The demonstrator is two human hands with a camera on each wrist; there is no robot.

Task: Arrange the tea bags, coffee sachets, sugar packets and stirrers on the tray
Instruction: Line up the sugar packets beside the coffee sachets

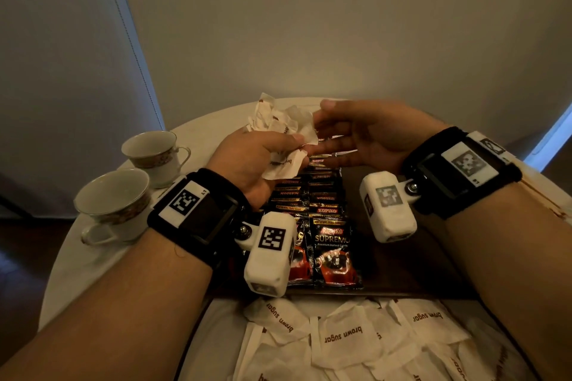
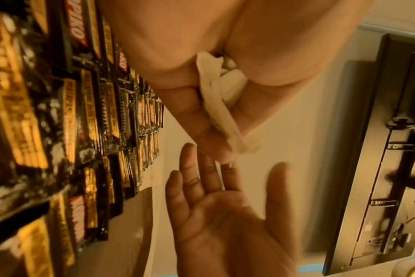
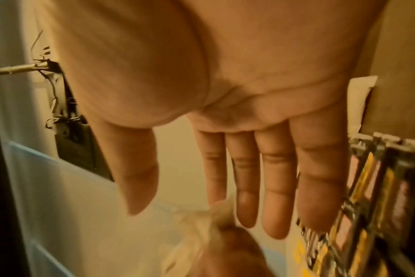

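dark tray [image 1: 411, 263] holds rows of black coffee sachets [image 1: 322, 213] | left hand [image 1: 247, 164] clutches white sugar packets [image 1: 286, 164] above tray | right hand [image 1: 365, 139] spread, fingers straight | more packets [image 1: 343, 340] near counter [image 1: 71, 260] edge

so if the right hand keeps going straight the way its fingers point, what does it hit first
Most likely the bunch of white packets held in the left hand; the right hand is open, fingertips almost at them, though depth is unclear.

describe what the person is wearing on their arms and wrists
Both forearms are bare, no sleeves. Each wrist carries a wide black strap with a white plate printed with a black square-pattern marker. A rounded white camera housing, also marker-tagged, hangs off each strap on a small bolted bracket. The right wrist's band matches it.
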